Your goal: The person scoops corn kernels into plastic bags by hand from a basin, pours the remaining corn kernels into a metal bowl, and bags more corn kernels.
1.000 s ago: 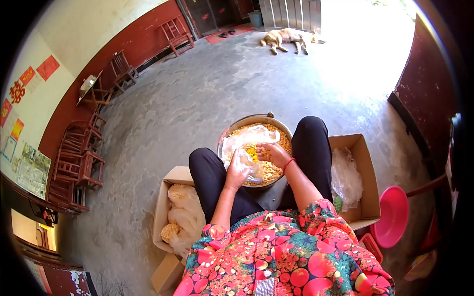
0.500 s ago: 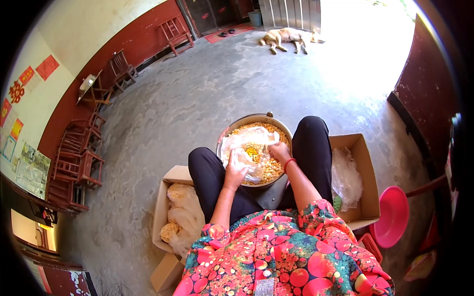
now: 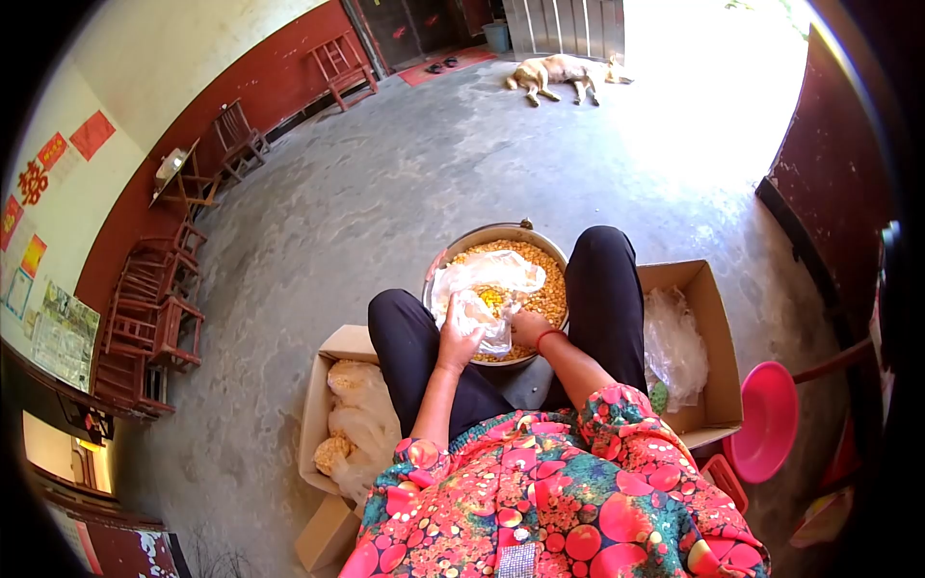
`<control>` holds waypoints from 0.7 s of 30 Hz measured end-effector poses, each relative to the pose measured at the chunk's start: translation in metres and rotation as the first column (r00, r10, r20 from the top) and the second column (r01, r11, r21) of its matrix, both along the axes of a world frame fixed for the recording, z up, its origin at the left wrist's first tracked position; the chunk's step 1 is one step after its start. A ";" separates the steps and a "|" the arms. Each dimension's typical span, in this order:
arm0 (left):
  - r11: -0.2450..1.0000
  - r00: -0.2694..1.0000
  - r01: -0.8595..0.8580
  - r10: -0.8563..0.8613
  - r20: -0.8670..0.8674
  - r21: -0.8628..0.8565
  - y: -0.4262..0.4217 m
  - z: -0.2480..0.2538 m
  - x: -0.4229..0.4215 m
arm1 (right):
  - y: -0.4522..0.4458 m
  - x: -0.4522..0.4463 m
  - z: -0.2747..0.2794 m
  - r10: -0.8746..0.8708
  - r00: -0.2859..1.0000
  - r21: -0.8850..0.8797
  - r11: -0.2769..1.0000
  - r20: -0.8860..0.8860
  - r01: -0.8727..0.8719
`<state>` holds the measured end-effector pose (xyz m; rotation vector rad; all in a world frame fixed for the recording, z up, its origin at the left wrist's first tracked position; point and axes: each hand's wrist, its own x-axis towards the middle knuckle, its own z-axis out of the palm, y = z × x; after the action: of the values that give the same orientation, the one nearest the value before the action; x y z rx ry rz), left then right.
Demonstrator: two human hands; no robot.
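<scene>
A metal pot [image 3: 557,252] between my knees is filled with yellow-orange kernels that look like dried corn [image 3: 551,301]. Over the kernels lies a thin clear plastic bag [image 3: 501,272], with some yellow pieces showing in its opening. My left hand [image 3: 460,339] is closed on the near left part of this bag. On the other side, my right hand [image 3: 529,329], with a red band at the wrist, is curled at the bag's lower right edge. Its fingertips are partly hidden against the plastic.
By my left leg, a cardboard box [image 3: 316,414] holds filled plastic bags [image 3: 358,424]. Another box [image 3: 718,337] at my right contains clear plastic bags [image 3: 674,352], beside a pink basin [image 3: 766,424]. A dog [image 3: 564,75] lies on the far floor; wooden chairs [image 3: 154,328] line the left wall.
My right hand has moved down and left, from the bag's upper right edge to its lower right edge. My left hand stays in place on the bag.
</scene>
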<state>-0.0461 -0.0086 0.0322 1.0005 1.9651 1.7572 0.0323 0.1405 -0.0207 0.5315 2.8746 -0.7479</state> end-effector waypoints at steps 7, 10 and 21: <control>0.999 0.999 -0.016 0.014 -0.041 -0.043 -0.002 0.000 -0.001 | 0.014 -0.007 -0.029 -0.176 0.972 -0.174 0.974 -0.158 0.148; 1.000 1.000 -0.019 0.019 -0.001 0.016 -0.001 0.005 0.004 | 0.018 -0.005 0.004 -0.634 0.751 -0.872 0.250 0.181 0.421; 1.000 1.000 0.001 -0.001 0.004 0.010 0.000 0.010 0.006 | 0.037 -0.002 0.027 -0.483 0.814 -0.940 -0.062 0.323 0.337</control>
<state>-0.0399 -0.0085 0.0425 1.0013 1.9545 1.7689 0.0301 0.1774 0.0060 1.0795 1.3410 -2.5502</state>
